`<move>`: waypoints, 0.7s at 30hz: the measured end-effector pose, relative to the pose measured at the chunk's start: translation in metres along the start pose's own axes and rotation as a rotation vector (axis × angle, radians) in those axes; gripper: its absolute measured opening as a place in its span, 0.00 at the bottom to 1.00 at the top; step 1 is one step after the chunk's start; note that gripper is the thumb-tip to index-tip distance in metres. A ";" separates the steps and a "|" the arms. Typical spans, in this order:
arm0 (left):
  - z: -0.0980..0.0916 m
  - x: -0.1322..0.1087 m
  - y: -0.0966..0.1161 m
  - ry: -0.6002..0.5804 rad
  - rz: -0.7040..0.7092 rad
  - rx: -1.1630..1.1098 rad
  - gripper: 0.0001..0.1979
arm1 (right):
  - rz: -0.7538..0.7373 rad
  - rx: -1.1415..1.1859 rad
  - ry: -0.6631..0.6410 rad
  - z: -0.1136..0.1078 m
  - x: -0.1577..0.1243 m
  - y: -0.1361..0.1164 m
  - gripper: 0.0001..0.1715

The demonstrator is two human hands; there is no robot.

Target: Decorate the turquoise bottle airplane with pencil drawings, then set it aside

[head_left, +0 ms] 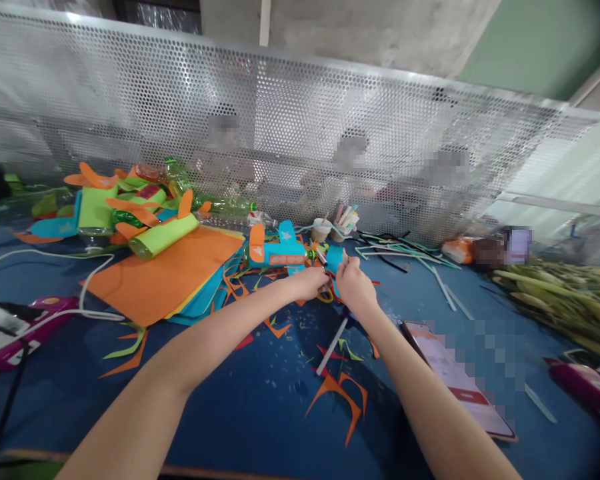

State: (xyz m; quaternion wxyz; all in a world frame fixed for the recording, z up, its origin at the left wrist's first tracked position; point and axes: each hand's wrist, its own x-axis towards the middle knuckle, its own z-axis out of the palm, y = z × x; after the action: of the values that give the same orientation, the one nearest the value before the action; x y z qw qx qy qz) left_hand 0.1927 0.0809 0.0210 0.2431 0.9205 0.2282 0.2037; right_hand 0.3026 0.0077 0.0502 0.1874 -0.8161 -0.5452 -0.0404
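My right hand (355,285) pinches a small piece of blue paper (335,255) with its fingers raised. Close beside it, my left hand (311,283) is closed, palm down; what it grips is hidden. A yellow ring (325,295) shows just below its fingertips, and a thin shiny tip sticks up above them. Just behind my left hand lies a bottle toy plane (280,251) wrapped in blue paper, with orange and blue fins and white stars. Its green bottle neck points toward the blue piece.
Coloured paper sheets (170,273) and finished bottle planes (100,207) are piled at the left. Paper scraps (343,400) litter the blue table. A phone (460,380) lies at the right. Cups of sticks (345,223) stand before a perforated metal screen (300,113), with people behind it.
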 end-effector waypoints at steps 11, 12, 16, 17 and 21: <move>-0.032 -0.006 -0.033 0.549 -0.267 -0.860 0.08 | -0.230 0.270 -0.101 0.003 -0.026 -0.030 0.21; -0.034 -0.007 -0.032 0.561 -0.288 -0.929 0.07 | -0.246 0.287 -0.116 0.003 -0.029 -0.032 0.20; -0.036 -0.007 -0.026 0.564 -0.342 -1.147 0.06 | -0.266 0.327 -0.153 0.003 -0.032 -0.034 0.20; -0.036 -0.007 -0.023 0.561 -0.349 -1.186 0.07 | -0.263 0.331 -0.158 0.003 -0.031 -0.033 0.20; -0.035 -0.006 -0.016 0.540 -0.358 -1.283 0.08 | -0.238 0.339 -0.165 0.004 -0.025 -0.029 0.21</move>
State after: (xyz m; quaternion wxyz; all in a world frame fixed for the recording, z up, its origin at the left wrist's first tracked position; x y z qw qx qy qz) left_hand 0.1656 0.1023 0.0385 0.7010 0.4619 0.2633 0.4754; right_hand 0.2657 -0.0032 0.0469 0.2706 -0.7032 -0.6503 0.0967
